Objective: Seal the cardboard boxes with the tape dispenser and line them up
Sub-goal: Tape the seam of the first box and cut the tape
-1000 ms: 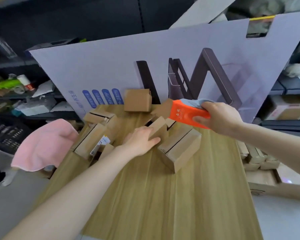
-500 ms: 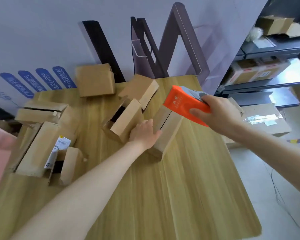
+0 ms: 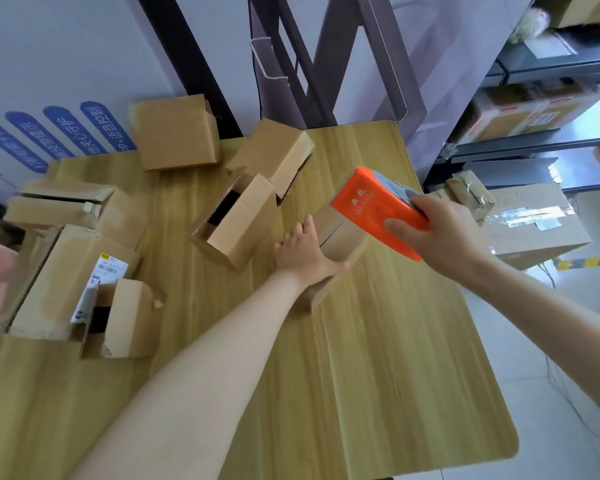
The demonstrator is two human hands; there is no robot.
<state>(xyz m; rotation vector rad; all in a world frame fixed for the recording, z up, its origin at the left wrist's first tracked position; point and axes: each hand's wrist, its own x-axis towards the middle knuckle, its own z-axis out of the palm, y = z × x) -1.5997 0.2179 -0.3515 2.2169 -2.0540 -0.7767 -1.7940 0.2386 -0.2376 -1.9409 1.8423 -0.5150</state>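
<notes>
Wooden table (image 3: 378, 341): left hand (image 3: 305, 254) round cardboard box (image 3: 343, 237)

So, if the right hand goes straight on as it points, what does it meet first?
Probably the cardboard box held by the left hand: the tape dispenser in the right hand hangs over it, though depth is unclear.

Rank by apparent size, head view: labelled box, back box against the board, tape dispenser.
1. labelled box, clearly largest.
2-3. back box and tape dispenser look alike; the dispenser is held nearer the camera, so unranked.
</notes>
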